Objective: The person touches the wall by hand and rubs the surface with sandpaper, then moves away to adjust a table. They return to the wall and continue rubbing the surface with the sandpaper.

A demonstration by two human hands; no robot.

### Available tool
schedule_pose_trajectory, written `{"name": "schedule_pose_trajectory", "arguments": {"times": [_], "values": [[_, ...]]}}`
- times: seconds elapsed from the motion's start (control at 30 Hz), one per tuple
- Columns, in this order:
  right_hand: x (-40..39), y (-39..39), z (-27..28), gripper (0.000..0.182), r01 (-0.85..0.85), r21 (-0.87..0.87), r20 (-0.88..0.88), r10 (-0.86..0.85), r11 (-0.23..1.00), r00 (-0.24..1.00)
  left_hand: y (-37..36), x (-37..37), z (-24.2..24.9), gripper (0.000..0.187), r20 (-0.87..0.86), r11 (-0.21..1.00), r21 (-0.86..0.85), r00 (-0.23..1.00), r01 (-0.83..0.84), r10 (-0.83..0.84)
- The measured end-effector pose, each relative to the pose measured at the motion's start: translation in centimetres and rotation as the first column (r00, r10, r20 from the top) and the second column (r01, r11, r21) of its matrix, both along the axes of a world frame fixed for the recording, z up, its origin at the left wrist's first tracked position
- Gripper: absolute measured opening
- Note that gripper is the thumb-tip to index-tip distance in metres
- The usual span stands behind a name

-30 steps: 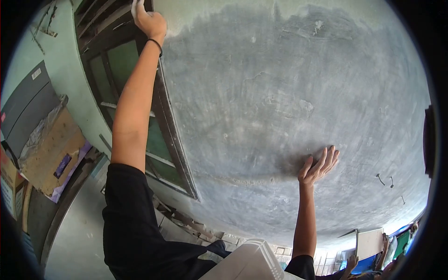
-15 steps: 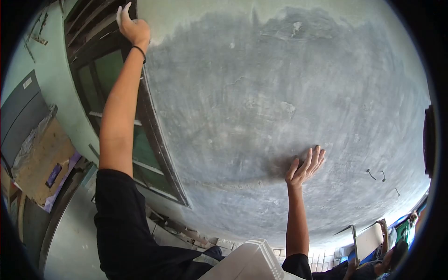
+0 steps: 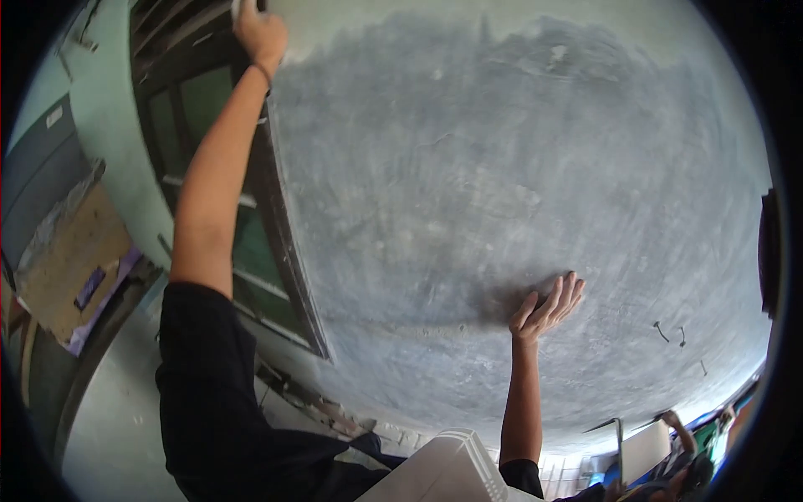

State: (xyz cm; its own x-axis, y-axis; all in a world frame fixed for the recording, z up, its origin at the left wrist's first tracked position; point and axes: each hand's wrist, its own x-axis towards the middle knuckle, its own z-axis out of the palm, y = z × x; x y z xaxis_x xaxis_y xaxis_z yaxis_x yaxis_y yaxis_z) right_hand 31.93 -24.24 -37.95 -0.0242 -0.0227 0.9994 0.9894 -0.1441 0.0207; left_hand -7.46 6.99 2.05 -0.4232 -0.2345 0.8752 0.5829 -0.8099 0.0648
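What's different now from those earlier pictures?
The other person's hand has risen to the top of the pale panel. The left hand's fingers, spread just before, look drawn together. No grasp or release shows clearly. The right hand stays spread on the gray wall.

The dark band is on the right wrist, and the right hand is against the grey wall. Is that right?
Not quite. The head view shows the dark band on the left wrist, not the right one. The right hand is against the grey wall, just as you said.
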Motion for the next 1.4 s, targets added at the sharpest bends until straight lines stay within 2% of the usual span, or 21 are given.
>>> {"name": "schedule_pose_trajectory", "arguments": {"times": [0.07, 0.13, 0.23, 0.3, 0.33, 0.4, 0.47, 0.53, 0.73, 0.8, 0.83, 0.93, 1.0, 1.1, 1.17, 1.3, 1.4], "values": [[0.2, 0.3, -0.1, 0.053, 0.038, 0.011, -0.02, -0.038, 0.999, 0.999, 0.9, -0.6, -0.5, 0.062, 0.015, 0.999, 0.025, 0.999, -0.039, 0.039], [0.3, 0.0, -0.1, 0.053, 0.019, -0.003, -0.008, -0.019, 1.0, 1.0, 1.0, -0.4, -1.6, 0.063, 0.024, 1.0, 0.031, 1.0, 0.005, -0.006], [0.7, 0.2, -0.4, 0.055, -0.015, 0.008, -0.001, 0.015, 1.0, 1.0, -0.6, 0.5, -5.3, 0.063, 0.02, 1.0, 0.0, 1.0, 0.022, -0.022], [0.3, 0.2, -0.2, 0.056, -0.023, 0.001, -0.016, 0.023, 1.0, 1.0, -1.2, 0.7, -7.7, 0.064, -0.073, 0.999, -0.03, 0.996, 0.04, -0.042], [0.2, 0.1, -0.2, 0.056, -0.013, 0.003, -0.031, 0.013, 1.0, 0.999, -1.2, 0.4, -7.6, 0.064, -0.076, 0.999, -0.034, 0.996, 0.035, -0.038], [0.4, 0.6, 0.0, 0.055, 0.025, 0.033, -0.037, -0.023, 0.999, 0.999, -0.7, 0.5, -4.4, 0.065, -0.005, 0.998, -0.052, 0.999, 0.045, -0.045], [0.2, 0.3, 0.0, 0.053, 0.07, 0.015, 0.0, -0.07, 0.997, 0.998, -0.1, -0.3, -1.8, 0.066, 0.007, 0.992, -0.046, 0.993, 0.121, -0.121], [0.3, 0.4, 0.2, 0.053, 0.069, 0.01, 0.006, -0.069, 0.998, 0.998, 1.1, -1.1, -0.1, 0.065, 0.062, 0.999, -0.044, 0.998, 0.033, -0.03], [0.3, 0.0, -0.4, 0.052, 0.042, -0.006, -0.018, -0.043, 0.999, 0.999, 1.5, -0.5, -2.2, 0.062, 0.086, 1.0, 0.024, 0.996, 0.02, -0.022], [0.5, 0.1, -0.4, 0.052, 0.002, 0.001, -0.013, -0.002, 1.0, 1.0, -0.3, 0.6, -4.3, 0.065, 0.032, 0.998, -0.057, 0.999, 0.042, -0.04], [0.3, 0.3, -0.4, 0.052, -0.004, 0.01, -0.014, 0.004, 1.0, 1.0, -0.8, 1.0, -5.5, 0.068, -0.055, 0.997, -0.025, 0.996, 0.073, -0.074], [0.4, 0.5, -0.1, 0.053, 0.015, 0.056, -0.015, -0.014, 0.998, 1.0, -2.3, 0.9, -3.6, 0.071, -0.094, 0.995, -0.071, 0.992, 0.074, -0.081], [0.3, 0.4, -0.2, 0.053, 0.049, 0.024, -0.008, -0.049, 0.998, 0.999, -1.2, 0.3, -0.6, 0.071, -0.034, 0.993, -0.047, 0.993, 0.11, -0.111], [0.2, -0.1, -0.4, 0.053, 0.022, 0.007, -0.006, -0.022, 1.0, 1.0, -1.4, 0.1, -1.0, 0.068, -0.023, 0.998, -0.012, 0.998, 0.063, -0.063], [0.3, 0.5, 0.1, 0.053, -0.004, 0.024, -0.011, 0.004, 1.0, 1.0, -0.3, -0.1, -0.9, 0.067, -0.035, 0.99, 0.138, 0.999, 0.028, -0.023], [0.8, -0.2, -0.5, 0.052, -0.004, -0.005, 0.002, 0.004, 1.0, 1.0, -0.1, 0.4, -4.7, 0.069, -0.028, 0.995, 0.046, 0.996, 0.088, -0.087], [-0.1, -0.2, -0.6, 0.052, -0.004, -0.025, -0.046, 0.003, 1.0, 0.999, 0.3, -0.2, -6.9, 0.07, -0.098, 0.997, 0.075, 0.995, 0.032, -0.025]]}}
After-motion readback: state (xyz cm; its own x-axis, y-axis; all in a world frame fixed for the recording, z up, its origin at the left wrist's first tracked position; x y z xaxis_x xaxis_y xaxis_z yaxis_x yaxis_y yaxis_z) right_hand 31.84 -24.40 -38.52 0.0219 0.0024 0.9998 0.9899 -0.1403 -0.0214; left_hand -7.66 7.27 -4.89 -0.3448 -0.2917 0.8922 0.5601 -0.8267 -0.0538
